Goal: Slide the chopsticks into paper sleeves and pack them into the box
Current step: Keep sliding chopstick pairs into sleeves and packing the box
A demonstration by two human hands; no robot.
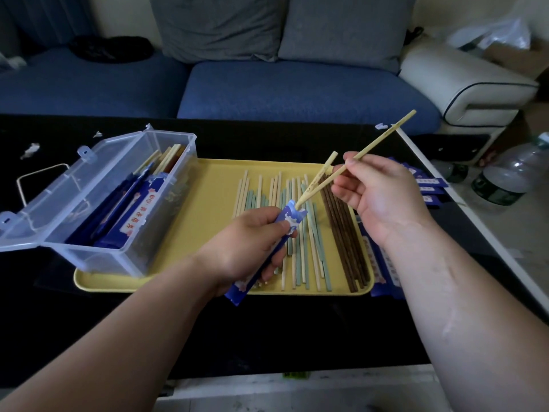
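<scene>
Nearest the lens, the left hand (252,242) is curled round a blue paper sleeve (286,228), held over the yellow tray's (214,185) near edge. Two pale chopsticks (386,135) are pinched by the right hand (377,197), tips at the sleeve mouth. Sticks should be brought parallel before being pushed home. Clear box (166,221) is stationed at the tray's left edge.

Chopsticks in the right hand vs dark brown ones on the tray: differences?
Colour: the held chopsticks are pale wood; the dark brown chopsticks are far darker.
Pose: the held chopsticks slant upward in the grip of the right hand, tips at the mouth of the blue sleeve held by the left hand; the dark brown chopsticks lie flat on the yellow tray.
Count: two held chopsticks, several dark brown chopsticks.
Both are not yet sleeved.
</scene>
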